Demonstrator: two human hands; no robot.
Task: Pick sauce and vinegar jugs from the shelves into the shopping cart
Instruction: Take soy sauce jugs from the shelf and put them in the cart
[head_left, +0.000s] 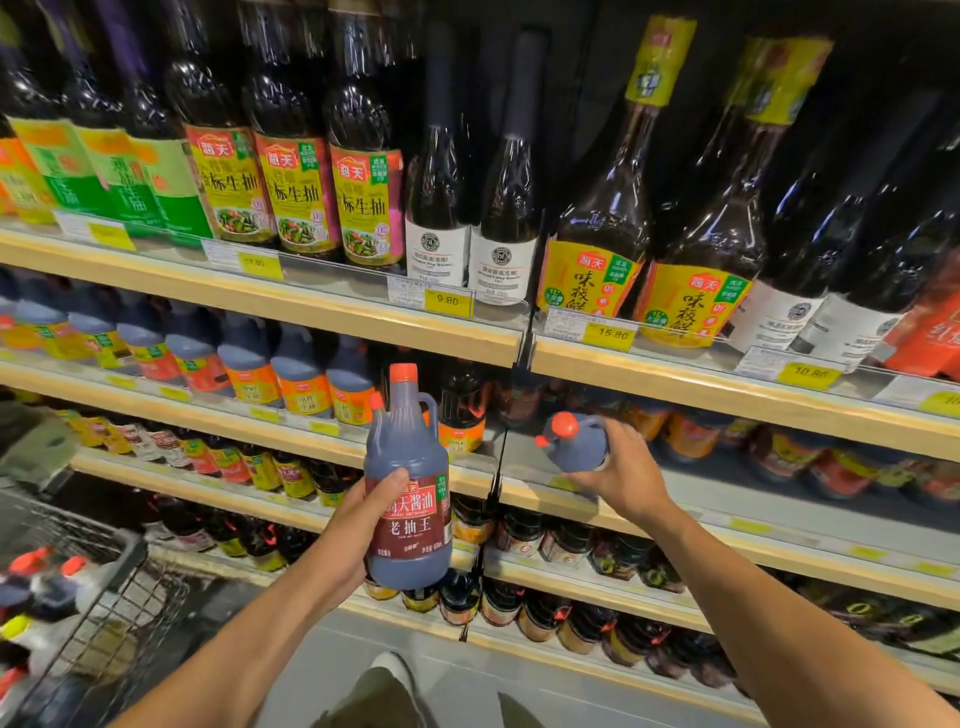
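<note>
Bare forearms (249, 623); olive trousers (363, 699); white shoe (393, 670) below.

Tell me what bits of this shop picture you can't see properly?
Head view:
1. Dark red-capped plastic jug in the right hand: label hidden, since it tips towards the camera and the hand wraps its body.
2. Wire shopping cart: cut off by the left edge, contents blurred.
3. Small dark jars near the bottom: labels too blurred to read.
4. Yellow price tag far right: cut by the edge.
</note>
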